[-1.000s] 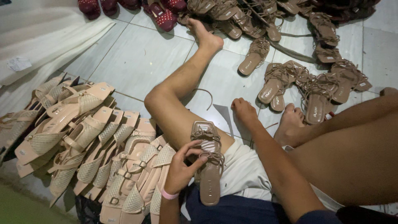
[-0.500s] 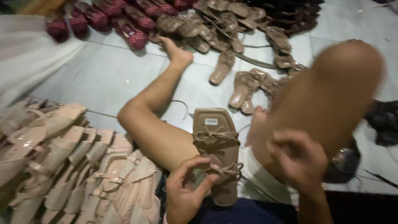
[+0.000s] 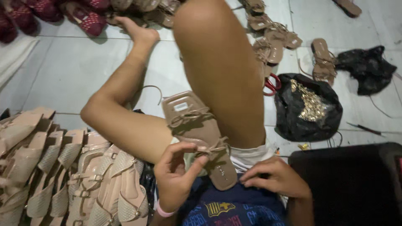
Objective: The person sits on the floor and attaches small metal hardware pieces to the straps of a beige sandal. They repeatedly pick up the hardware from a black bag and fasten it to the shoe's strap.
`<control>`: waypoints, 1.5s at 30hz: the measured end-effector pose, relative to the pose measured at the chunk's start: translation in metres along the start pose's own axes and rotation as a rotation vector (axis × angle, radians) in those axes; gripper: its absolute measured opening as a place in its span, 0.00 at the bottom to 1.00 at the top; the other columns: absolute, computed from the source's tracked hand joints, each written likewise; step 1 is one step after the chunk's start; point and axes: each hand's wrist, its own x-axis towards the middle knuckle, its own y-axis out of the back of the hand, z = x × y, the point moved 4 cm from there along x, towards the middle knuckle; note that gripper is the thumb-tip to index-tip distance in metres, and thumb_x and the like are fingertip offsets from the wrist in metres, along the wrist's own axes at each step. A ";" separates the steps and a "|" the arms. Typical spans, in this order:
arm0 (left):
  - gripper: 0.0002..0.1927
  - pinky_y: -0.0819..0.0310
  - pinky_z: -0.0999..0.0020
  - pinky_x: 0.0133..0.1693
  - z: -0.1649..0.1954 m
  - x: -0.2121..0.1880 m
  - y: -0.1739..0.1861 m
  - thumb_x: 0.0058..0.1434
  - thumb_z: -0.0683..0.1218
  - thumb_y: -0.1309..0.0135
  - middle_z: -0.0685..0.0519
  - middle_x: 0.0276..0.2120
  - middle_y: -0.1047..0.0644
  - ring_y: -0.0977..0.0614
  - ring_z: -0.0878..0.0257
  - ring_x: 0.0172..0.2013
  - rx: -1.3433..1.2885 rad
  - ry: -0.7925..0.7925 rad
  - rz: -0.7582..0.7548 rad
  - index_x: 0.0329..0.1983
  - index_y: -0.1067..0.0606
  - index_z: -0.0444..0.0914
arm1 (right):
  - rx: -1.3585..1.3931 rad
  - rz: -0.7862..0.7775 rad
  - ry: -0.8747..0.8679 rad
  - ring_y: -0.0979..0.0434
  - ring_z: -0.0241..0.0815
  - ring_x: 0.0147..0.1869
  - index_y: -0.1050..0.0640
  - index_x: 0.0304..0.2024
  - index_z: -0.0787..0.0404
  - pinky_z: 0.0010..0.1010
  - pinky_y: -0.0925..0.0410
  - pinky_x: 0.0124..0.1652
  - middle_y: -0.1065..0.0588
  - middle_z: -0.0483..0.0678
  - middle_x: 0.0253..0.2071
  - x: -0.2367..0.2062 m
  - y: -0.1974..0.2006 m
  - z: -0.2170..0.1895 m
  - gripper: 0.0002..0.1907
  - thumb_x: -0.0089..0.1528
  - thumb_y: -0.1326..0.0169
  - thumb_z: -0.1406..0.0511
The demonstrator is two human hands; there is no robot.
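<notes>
Swung across since half a second ago: raised right knee [image 3: 217,62] now up the middle of the view, right hand [image 3: 278,180] dropped from mid-air to the lap. Tan sandal [image 3: 201,138] lying sole-down between the two thighs, toe end toward the bent left leg [image 3: 125,117], heel end over the blue shorts [image 3: 234,207]. Left hand [image 3: 176,178] pinching the rear strap knot [image 3: 213,147] between thumb and forefinger, clamped on that strap. Right hand resting just beside the sandal's heel, fingers curled and together, fingertips touching the edge of the white cloth [image 3: 251,155]; whether gripping anything, cannot tell. Stacked in rows along the floor's [image 3: 71,71] near-left corner, pale beige sandals [image 3: 63,175]. Lined up at the far-left edge, dark red sandals [image 3: 83,19]. Scattered at the far-right part of the floor, more tan sandals [image 3: 276,39], one single one [image 3: 323,58] near a black bag [image 3: 310,106] with gold bits showing, red-handled scissors [image 3: 271,86] just beside it.
</notes>
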 end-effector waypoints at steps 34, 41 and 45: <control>0.10 0.28 0.49 0.64 -0.012 -0.011 0.002 0.55 0.31 0.38 0.47 0.34 0.16 0.13 0.59 0.40 0.284 -0.343 -0.015 0.39 0.21 0.33 | -0.638 1.548 -0.577 0.26 0.62 0.51 0.21 0.49 0.63 0.48 0.34 0.51 0.25 0.61 0.46 0.076 0.157 0.062 0.15 0.59 0.40 0.68; 0.09 0.27 0.47 0.64 -0.005 -0.013 -0.008 0.53 0.33 0.34 0.51 0.28 0.16 0.13 0.64 0.33 0.417 -0.398 0.150 0.36 0.20 0.34 | -0.838 1.432 -0.512 0.28 0.65 0.52 0.18 0.48 0.57 0.54 0.35 0.48 0.24 0.60 0.47 0.092 0.158 0.067 0.15 0.58 0.38 0.63; 0.07 0.28 0.48 0.63 0.002 -0.013 -0.009 0.53 0.35 0.33 0.50 0.29 0.15 0.12 0.64 0.33 0.448 -0.380 0.130 0.34 0.19 0.34 | -0.827 1.335 -0.695 0.25 0.65 0.52 0.17 0.48 0.57 0.54 0.32 0.50 0.24 0.61 0.45 0.093 0.165 0.075 0.14 0.64 0.39 0.57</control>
